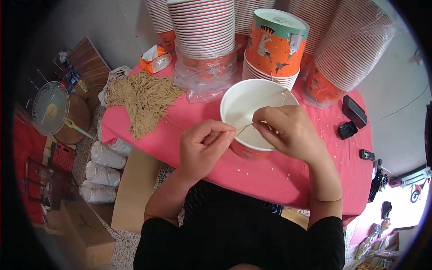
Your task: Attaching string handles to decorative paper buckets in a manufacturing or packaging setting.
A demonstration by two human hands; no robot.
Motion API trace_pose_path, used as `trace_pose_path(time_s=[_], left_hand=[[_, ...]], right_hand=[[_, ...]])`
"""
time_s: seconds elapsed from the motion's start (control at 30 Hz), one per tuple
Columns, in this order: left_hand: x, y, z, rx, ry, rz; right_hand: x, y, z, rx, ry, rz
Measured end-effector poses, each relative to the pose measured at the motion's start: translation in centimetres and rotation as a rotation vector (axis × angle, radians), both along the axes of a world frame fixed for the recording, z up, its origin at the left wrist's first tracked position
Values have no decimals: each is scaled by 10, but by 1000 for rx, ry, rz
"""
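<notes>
Left hand (204, 146) and right hand (285, 130) each pinch tan string (244, 129), running left-right over white paper bucket (252, 108) at table (288, 175) front edge. Yarn bundle (144, 99) left, cup stacks (204, 27) behind.

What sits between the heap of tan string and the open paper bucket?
In the head view, only bare pink tablecloth, crossed by one thin strand from the string bundle toward the bucket.

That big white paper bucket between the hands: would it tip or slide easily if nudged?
Probably. The paper bucket looks empty and thin-walled, so likely light. It is tall and seems narrower at the base, so a push near the rim might tip it. The pink tablecloth may slow sliding a little.
</notes>
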State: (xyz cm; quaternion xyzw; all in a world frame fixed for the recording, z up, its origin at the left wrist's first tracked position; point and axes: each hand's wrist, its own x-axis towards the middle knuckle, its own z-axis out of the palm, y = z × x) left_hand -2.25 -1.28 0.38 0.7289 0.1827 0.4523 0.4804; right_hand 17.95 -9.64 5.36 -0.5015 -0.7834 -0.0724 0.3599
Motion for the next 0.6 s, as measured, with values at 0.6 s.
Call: trace_pose_path(time_s=[0.6], left_hand=[[25, 0, 29, 307, -22, -72]], right_hand=[[0, -6, 13, 111, 5, -7]])
